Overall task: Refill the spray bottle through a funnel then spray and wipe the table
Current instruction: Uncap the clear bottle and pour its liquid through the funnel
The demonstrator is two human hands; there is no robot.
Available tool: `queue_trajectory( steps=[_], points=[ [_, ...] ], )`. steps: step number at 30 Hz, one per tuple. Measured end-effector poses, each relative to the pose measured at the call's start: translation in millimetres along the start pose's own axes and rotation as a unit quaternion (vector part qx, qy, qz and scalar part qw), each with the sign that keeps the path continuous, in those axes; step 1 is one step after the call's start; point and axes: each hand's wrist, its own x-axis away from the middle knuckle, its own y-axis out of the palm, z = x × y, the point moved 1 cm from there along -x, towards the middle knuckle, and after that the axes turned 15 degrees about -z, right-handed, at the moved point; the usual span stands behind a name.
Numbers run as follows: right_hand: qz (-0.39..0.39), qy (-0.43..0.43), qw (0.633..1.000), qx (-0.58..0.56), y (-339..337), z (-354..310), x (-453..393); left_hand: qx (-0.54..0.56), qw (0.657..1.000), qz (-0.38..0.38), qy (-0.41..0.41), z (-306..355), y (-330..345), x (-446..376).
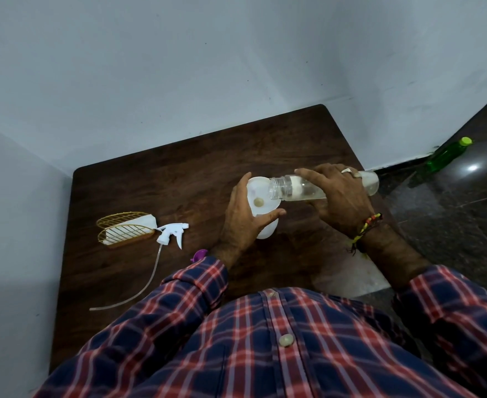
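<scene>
Head view: one dark wooden desk [156,185] in a corner of pale walls. Two hands in frame. Left hand [243,216] curls around one white funnel [261,198], thumb on the near rim, fingers on the far side; the funnel sits in the neck of one white spray bottle [268,232] standing on the desk near its middle, mostly hidden under the hand. Right hand [341,196] grips one clear plastic bottle [296,188] tipped roughly level, its open mouth over the funnel bowl; a little whitish liquid lies along the bottle's lower side. One ring on the right hand, one braided band [365,228] on the right wrist. One white trigger sprayer head [173,232] lies detached on the desk left of the funnel, its one long dip tube [139,291] curving toward the near edge. One gold wire holder [124,229] with white napkins sits just left of the sprayer head. One small purple piece [199,255] peeks out at the left sleeve; can't tell what it is. One green bottle [448,153] stands on the dark floor, far right. Plaid shirt [265,349] fills the bottom.
</scene>
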Motion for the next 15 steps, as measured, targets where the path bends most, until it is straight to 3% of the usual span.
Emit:
queue_trajectory(
  steps=[15],
  points=[
    [0.005,-0.003,1.000,0.006,-0.8,-0.3,-1.3,-0.001,1.000,0.010,0.003,-1.8,-0.5,0.1]
  ],
)
